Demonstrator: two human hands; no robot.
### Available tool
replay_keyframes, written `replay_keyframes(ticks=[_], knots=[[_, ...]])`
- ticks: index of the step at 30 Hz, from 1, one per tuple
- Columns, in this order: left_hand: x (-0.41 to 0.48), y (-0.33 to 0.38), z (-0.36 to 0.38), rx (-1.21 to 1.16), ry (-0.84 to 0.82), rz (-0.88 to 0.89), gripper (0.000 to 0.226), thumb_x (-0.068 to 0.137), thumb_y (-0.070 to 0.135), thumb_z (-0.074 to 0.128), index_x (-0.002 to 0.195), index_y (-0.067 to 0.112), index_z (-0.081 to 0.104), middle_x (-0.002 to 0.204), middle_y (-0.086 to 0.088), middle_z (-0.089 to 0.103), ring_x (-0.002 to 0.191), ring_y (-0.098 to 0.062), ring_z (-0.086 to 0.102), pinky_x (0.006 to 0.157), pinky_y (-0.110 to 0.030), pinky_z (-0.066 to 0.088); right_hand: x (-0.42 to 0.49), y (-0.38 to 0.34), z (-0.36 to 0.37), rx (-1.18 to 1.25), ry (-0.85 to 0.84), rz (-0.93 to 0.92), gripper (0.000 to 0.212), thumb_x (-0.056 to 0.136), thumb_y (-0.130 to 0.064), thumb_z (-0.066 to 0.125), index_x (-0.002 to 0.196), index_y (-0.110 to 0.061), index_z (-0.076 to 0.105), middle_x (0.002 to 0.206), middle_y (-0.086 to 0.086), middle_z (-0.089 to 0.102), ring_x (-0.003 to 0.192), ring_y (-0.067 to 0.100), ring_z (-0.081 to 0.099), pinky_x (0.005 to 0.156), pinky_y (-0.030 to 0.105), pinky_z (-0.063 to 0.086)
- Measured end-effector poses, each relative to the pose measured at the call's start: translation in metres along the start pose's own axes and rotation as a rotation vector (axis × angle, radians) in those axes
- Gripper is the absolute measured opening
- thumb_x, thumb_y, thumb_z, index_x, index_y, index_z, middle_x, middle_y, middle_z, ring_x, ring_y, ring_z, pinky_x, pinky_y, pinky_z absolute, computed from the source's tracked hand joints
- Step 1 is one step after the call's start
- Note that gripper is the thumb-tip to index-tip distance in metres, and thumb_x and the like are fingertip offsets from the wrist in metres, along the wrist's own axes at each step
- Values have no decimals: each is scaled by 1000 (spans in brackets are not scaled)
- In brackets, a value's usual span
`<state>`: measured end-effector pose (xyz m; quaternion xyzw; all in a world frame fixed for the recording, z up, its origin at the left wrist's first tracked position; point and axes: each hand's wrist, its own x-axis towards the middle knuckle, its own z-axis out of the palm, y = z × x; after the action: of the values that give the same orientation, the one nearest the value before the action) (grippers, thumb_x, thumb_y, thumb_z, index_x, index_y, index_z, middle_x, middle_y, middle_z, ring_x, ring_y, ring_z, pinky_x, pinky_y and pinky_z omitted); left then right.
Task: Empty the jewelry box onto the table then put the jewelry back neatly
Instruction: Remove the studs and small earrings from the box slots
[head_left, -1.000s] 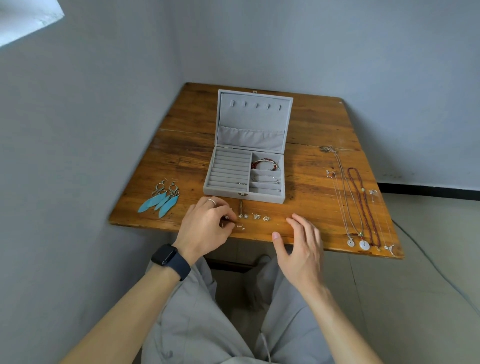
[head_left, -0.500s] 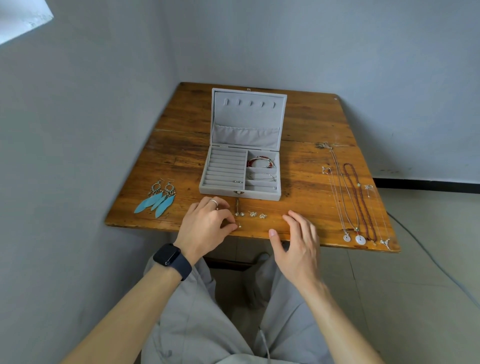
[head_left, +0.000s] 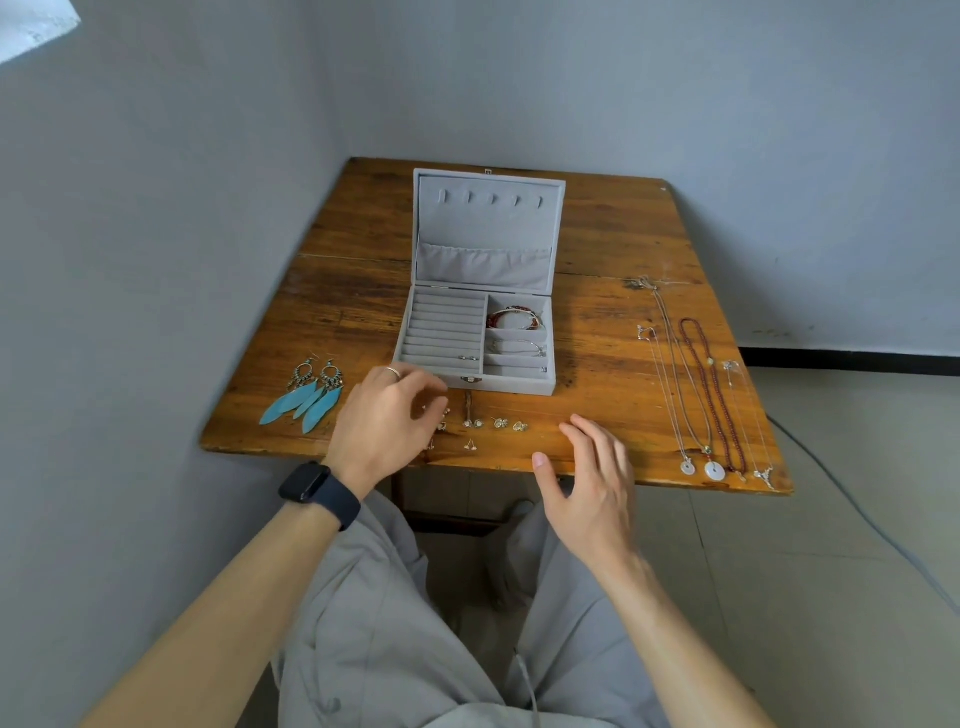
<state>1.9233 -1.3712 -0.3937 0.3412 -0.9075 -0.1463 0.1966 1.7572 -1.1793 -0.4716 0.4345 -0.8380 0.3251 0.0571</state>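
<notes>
The grey jewelry box (head_left: 519, 385) stands open mid-table, lid upright. Its right compartments hold a red bead bracelet (head_left: 514, 318) and a silver bracelet (head_left: 519, 347); a small pair of earrings (head_left: 467, 358) sits in the ring rolls. A row of small stud earrings (head_left: 498, 423) lies in front of the box. My left hand (head_left: 384, 421), with a ring and a dark watch, hovers at the row's left end, fingers curled, pinching what looks like a tiny earring. My right hand (head_left: 587, 478) is held relaxed and open over the table's front edge.
Blue feather earrings (head_left: 311, 397) lie at the left of the wooden table (head_left: 613, 234). Several necklaces (head_left: 696, 389) are laid out in lines on the right side. Walls close in on the left and behind. A cable runs on the floor at the right.
My left hand has lifted a little off the row of studs toward the box front, with its fingers looser. My right hand has stayed near the front edge.
</notes>
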Motion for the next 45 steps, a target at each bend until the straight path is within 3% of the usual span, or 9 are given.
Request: replay_keyframes(ticks=[3,6,10,19,26,34,40,43,45], knots=[[21,-13,-2,39,14,-46,39,97,33,59,134,21,58,138,-6,57,129,-25,50,98,-45,50,-4,2,0,0,-8,-2,52,95,-51,50,129,-13,61,140,0,55,130,20,46,106,35,38],[42,-23,4,142,-63,-72,55,101,39,48,152,21,36,159,-6,34,146,-25,30,117,-48,32,-8,3,0,-12,-18,1,54,94,-54,48,128,-14,62,139,1,56,128,21,48,104,36,39],[61,-33,19,192,-191,-88,60,105,46,26,159,22,14,167,3,10,153,-17,11,123,-48,14,-3,0,-6,-66,-42,-36,53,93,-55,46,124,-16,66,134,2,60,124,22,51,101,38,40],[60,-41,38,113,-171,-129,57,106,42,15,159,21,14,167,11,-1,153,-11,7,123,-45,9,87,-52,-11,-21,-155,-197,30,95,-35,60,122,-25,65,116,-11,64,107,7,53,86,19,41],[57,-36,39,105,-173,-156,57,106,42,14,160,22,11,167,11,-6,153,-12,7,123,-46,9,156,-81,17,-196,-336,-301,29,97,-41,58,119,-29,71,116,-6,63,111,15,50,89,31,50],[59,-39,38,130,-156,-156,56,106,41,14,159,22,10,167,10,-4,153,-12,8,124,-48,8,160,-85,28,-318,-299,-454,19,92,-39,66,104,-30,78,103,-10,65,98,13,49,79,29,48],[56,-40,38,159,-165,-148,56,106,42,12,159,23,11,167,10,-4,153,-12,7,122,-47,4,162,-90,26,-272,-405,-384,18,98,-32,57,110,-24,67,116,-6,60,113,15,46,93,33,46],[59,-40,34,167,-182,-134,57,106,44,12,159,23,14,167,8,-2,153,-13,7,123,-47,4,150,-80,10,-44,-352,-243,10,99,-29,54,104,-27,63,112,-11,57,109,8,49,91,22,43],[60,-41,31,193,-184,-121,56,106,44,13,158,23,18,167,6,2,152,-14,10,123,-47,7,130,-67,-3,133,-279,-135,3,99,-29,56,99,-31,59,105,-16,59,100,1,54,79,9,42]])
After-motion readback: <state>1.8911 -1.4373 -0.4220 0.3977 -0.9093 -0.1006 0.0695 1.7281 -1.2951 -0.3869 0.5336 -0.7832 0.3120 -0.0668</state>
